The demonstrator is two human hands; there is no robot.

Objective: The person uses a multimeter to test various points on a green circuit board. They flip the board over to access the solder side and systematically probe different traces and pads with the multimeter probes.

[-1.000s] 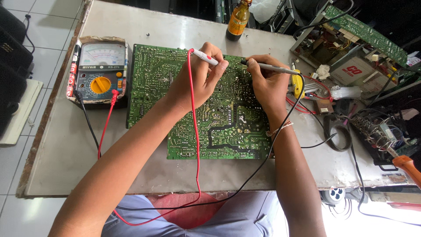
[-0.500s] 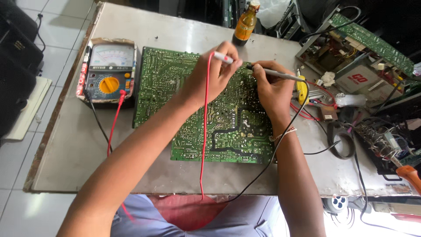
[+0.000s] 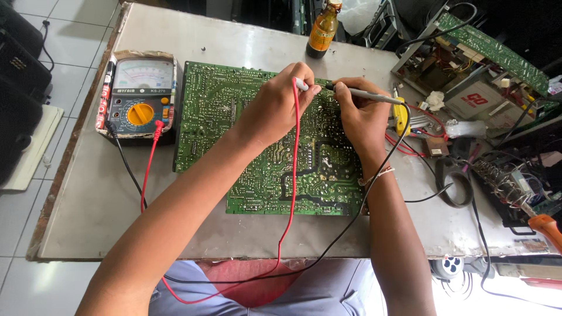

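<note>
Probes meet over the upper middle of the green circuit board (image 3: 257,140), which lies solder-side up on the grey counter (image 3: 82,216), long axis running left to right. Left hand (image 3: 275,111) has its grip closed on the red-lead probe (image 3: 301,85), whose tip is hidden behind the fingers; its red wire (image 3: 291,193) drops toward the person's lap. Right hand (image 3: 357,120) pinches the black-lead probe (image 3: 363,93), lying nearly level, tip pointing left onto the board. Left of the board sits an analogue multimeter (image 3: 139,96) with a yellow dial and a pale scale face. A brown bottle (image 3: 323,32) with a yellow label stands at the counter's far edge. At right, cluttered electronics (image 3: 474,64) are partly cut off.
</note>
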